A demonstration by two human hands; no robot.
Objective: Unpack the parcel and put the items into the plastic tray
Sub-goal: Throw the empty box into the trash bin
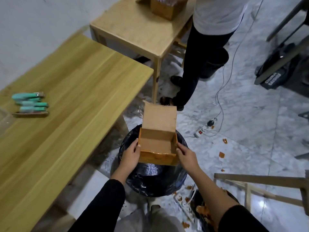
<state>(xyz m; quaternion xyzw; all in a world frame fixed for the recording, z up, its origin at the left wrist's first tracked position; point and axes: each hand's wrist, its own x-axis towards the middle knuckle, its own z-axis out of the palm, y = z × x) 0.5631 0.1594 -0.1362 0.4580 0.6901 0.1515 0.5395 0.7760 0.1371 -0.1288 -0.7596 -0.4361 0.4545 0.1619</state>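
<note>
An open brown cardboard parcel box [157,144] with orange tape on its front is held over a black bin lined with a bag [155,178]. Its lid flap stands up at the far side and the inside looks empty. My left hand [129,155] grips the box's left wall and my right hand [186,155] grips its right wall. On the wooden table [75,101] to the left lie several teal-handled items [31,102] beside a flat brown piece. A clear plastic tray [5,117] shows only as a corner at the far left edge.
Another person in a white shirt and dark trousers [200,64] stands at a second wooden table [138,32] with another box on it. Power strips [203,129] and cables lie on the marble floor, with scraps of orange tape. A wooden frame [260,186] stands at the right.
</note>
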